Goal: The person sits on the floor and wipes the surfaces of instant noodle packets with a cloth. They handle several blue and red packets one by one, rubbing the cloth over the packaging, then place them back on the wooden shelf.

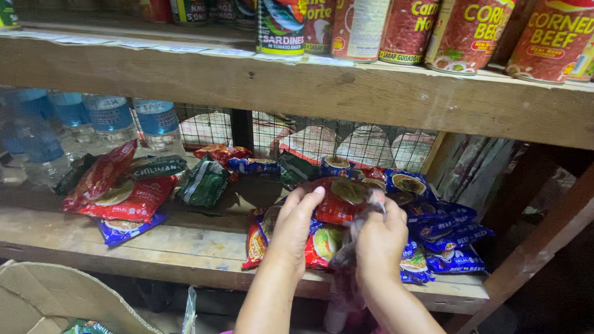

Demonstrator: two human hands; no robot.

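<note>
- A red plastic noodle packet (338,200) sits atop a pile of packets on the lower wooden shelf (176,245), both hands on it.
- The left hand (295,226) grips its near edge with curled fingers.
- The right hand (379,239) pinches a clear plastic bag (347,267) beside it.
- Blue plastic noodle packets (443,234) lie just right.
- Further left, clear water bottles (108,121) stand behind.
- Tall tin cans (407,26) line the upper shelf.
</note>
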